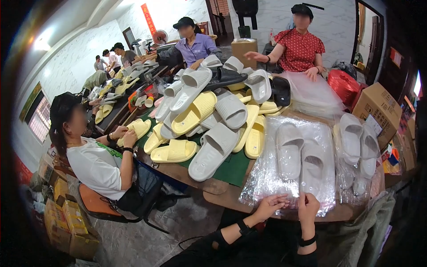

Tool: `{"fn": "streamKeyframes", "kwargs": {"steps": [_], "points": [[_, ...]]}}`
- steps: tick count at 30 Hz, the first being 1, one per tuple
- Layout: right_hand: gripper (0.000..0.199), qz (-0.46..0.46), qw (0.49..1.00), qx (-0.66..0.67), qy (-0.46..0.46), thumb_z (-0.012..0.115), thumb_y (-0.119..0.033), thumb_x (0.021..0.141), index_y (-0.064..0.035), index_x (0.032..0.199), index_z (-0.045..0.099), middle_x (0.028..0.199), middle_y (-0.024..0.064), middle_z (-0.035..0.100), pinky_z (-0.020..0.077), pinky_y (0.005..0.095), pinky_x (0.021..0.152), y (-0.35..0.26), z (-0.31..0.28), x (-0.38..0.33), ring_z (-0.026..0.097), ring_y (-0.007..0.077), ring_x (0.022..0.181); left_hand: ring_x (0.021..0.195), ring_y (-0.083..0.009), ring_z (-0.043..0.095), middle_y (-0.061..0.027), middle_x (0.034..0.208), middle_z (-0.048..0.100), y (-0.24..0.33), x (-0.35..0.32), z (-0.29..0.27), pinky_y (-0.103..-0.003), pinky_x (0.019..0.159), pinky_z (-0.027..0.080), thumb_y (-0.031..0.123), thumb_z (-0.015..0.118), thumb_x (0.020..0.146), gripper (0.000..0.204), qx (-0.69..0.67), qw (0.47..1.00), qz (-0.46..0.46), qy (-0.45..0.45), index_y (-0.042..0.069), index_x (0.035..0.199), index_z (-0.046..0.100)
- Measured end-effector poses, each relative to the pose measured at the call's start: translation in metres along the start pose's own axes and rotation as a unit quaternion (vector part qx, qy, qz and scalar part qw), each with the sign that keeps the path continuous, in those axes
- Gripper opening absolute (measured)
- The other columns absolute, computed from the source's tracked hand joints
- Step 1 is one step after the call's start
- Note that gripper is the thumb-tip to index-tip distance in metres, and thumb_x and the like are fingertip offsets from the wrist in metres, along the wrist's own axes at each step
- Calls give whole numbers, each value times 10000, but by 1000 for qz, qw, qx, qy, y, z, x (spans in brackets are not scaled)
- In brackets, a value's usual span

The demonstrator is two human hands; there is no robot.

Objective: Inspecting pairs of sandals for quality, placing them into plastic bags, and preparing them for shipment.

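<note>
Lying on the brown table [229, 201]: one pair of grey slippers [290, 153], in or upon clear plastic film [261, 181] (cannot tell which), second grey pair [352, 139] rightward; left hand [272, 206], fingers loosely spread, and right hand [308, 209], curled, pinch unclear, at the film's near edge.

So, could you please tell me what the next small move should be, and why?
Probably the left hand should pinch the plastic at its near edge too: its fingers look loosely extended there, while the right hand seems to pinch it, and the grey slippers lie beyond both hands.
</note>
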State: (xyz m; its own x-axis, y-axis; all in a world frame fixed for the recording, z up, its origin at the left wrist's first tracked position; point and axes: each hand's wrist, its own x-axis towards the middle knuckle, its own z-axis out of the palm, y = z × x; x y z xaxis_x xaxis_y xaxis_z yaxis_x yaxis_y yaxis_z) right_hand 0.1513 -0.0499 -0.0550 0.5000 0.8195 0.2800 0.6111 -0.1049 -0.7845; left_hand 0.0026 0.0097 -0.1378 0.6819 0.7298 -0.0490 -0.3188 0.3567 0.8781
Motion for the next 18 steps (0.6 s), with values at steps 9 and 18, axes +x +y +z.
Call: {"fn": "streamKeyframes", "kwargs": {"steps": [9, 18], "points": [[179, 74, 997, -4, 30, 599, -154, 865, 20, 824, 611, 839, 186, 656, 474, 350, 680, 9, -6, -1, 636, 266, 767, 1000, -153, 596, -122, 1101, 635, -4, 2, -2, -273, 878, 471, 9, 533, 918, 390, 2, 1000, 8, -12, -3, 1302, 469], [176, 18, 994, 74, -75, 563, -145, 891, 20, 860, 619, 829, 114, 646, 464, 327, 691, -3, -2, -24, 602, 233, 758, 974, -119, 585, -71, 1057, 636, 4, 1, 7, -255, 860, 465, 76, 506, 949, 319, 29, 998, 48, 7, 14, 1262, 518]]}}
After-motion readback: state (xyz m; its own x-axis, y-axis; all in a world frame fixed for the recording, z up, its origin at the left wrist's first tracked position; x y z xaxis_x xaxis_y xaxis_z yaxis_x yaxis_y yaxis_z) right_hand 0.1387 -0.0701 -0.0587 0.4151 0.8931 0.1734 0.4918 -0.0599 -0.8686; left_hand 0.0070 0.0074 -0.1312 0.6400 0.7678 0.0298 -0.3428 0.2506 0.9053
